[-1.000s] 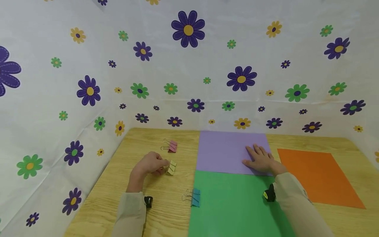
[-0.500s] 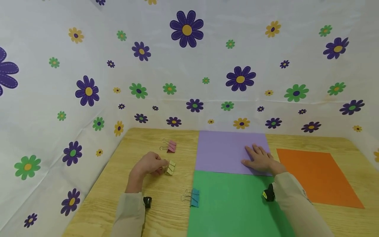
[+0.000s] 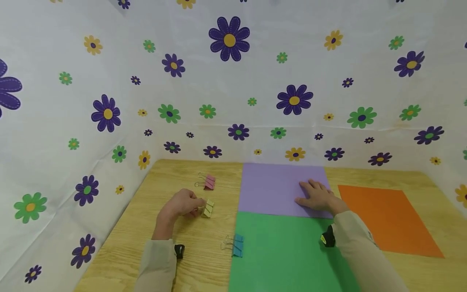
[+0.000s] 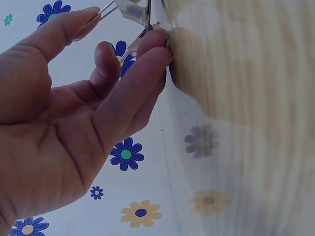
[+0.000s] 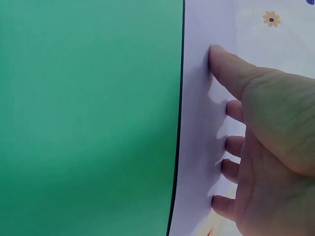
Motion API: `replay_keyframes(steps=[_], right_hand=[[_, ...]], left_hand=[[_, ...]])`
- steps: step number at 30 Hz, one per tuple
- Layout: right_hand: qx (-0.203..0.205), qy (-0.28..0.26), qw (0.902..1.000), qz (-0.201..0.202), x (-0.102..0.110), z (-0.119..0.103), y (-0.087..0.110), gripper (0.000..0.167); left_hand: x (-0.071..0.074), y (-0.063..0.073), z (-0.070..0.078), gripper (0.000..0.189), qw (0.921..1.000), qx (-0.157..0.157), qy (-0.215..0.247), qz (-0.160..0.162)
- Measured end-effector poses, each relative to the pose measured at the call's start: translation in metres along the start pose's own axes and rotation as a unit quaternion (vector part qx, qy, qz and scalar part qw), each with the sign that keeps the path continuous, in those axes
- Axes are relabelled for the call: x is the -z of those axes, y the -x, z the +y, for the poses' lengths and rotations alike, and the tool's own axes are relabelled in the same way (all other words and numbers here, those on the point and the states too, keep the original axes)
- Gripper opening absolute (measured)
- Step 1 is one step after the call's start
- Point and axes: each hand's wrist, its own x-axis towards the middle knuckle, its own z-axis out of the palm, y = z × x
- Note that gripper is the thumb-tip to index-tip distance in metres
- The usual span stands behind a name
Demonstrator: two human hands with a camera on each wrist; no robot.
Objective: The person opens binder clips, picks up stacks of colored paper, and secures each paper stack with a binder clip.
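On the left of the table, my left hand [image 3: 185,202] holds the yellow binder clip [image 3: 208,209] by its wire handles. In the left wrist view the thumb touches one wire handle [image 4: 101,14], and the clip's body is mostly cut off at the top edge. My right hand [image 3: 318,196] lies with spread fingers on the purple sheet [image 3: 270,188]. In the right wrist view its fingertips touch the purple paper [image 5: 199,98], just beyond the edge of the green sheet [image 5: 88,98].
A pink binder clip [image 3: 209,182] lies behind the yellow one. Nearer the front, a blue binder clip [image 3: 238,245] lies at the left edge of the green sheet [image 3: 281,251]. An orange sheet [image 3: 390,219] is at the right. Flowered white cloth [image 3: 204,89] encloses the table.
Both hands keep their places on the clip and the purple sheet. The head view has shifted slightly, so everything sits a little further left and lower.
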Motion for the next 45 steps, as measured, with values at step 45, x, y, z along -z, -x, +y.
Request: replay_keyframes(steps=[45], right_hand=[[-0.036,0.009,0.9993,-0.002,0.019,-0.016,-0.009,0.06]], left_hand=[[-0.001,0.005,0.002,0.03,0.9999,0.001,-0.003,0.011]])
